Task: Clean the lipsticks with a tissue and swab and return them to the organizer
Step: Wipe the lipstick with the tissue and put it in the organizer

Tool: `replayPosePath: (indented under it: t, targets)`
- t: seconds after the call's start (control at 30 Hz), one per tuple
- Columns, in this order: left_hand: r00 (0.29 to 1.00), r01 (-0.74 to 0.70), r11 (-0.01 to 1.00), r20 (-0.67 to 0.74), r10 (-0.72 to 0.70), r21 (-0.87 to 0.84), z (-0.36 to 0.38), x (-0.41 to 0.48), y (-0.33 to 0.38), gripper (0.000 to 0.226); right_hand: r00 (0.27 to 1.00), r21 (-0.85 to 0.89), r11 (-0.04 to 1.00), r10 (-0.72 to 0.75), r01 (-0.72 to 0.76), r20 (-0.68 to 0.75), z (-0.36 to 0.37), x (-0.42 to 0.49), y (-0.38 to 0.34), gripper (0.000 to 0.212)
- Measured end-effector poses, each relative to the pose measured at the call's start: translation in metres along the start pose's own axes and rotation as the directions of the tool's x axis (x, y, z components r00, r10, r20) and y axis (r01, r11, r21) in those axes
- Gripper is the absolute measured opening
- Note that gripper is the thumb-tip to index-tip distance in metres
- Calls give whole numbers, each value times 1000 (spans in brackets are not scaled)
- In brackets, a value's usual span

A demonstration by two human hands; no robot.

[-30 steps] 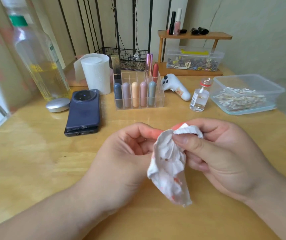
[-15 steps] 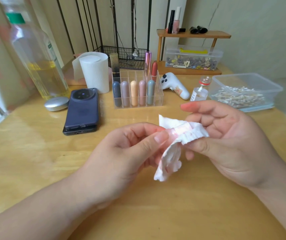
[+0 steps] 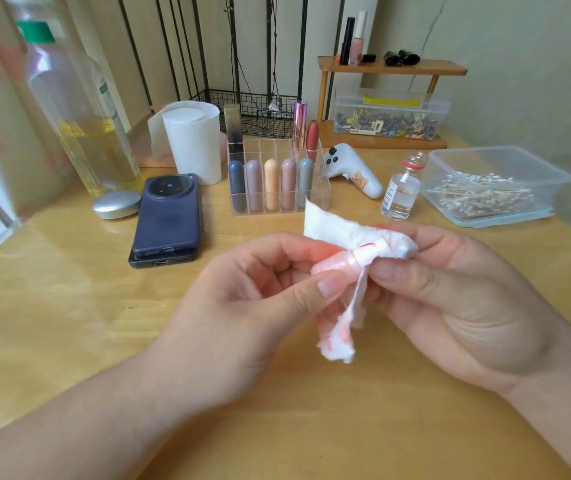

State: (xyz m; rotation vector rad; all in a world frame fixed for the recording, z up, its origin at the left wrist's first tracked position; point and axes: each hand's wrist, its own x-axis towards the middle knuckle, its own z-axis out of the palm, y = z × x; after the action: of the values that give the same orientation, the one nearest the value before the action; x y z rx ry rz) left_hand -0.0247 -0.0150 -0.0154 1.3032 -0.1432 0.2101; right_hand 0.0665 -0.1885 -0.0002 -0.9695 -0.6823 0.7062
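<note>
Above the tabletop [image 3: 69, 323]: the wiping step was in hand.
Left hand [image 3: 239, 306]: pinched what seemed a pink lipstick [image 3: 332, 265].
Right hand [image 3: 457, 306]: pinched stained tissue [image 3: 332, 226] round its end.
Technique: a clean fold was advisable.

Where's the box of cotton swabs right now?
In the head view, the clear box of cotton swabs sits at the far right of the table, just right of the small glass bottle and beyond the right hand.

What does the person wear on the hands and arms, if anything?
Nothing visible. The left hand and right hand have no gloves or rings; both forearms are without sleeves, watch or bracelet. The visible nails look short and unpainted.
</note>
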Motion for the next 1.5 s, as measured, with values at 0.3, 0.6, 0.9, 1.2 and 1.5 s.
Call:
replayPosePath:
  t: [0.3,0.6,0.9,1.2,1.5]
  targets:
    - [939,327,945,113,-326,9,0,1,8,47,991,-439,893,-129,96,-46,-2,-7,-2,20]
    - [924,356,922,206,-322,-154,0,3,8,28,981,-560,813,-196,159,-7,-3,-13,-5,23]
    - [972,-193,901,-51,230,388,5,-10,-1,17,980,-384,911,-190,152,-64,1,-11,2,25]
    - [925,330,936,241,-293,-126,-1,-2,2,48,977,-330,920,-204,212,59,4,-14,-5,16]
    - [966,43,993,250,-69,108,3,-6,1,22,993,-300,948,-92,110,72,3,-10,-10,17]
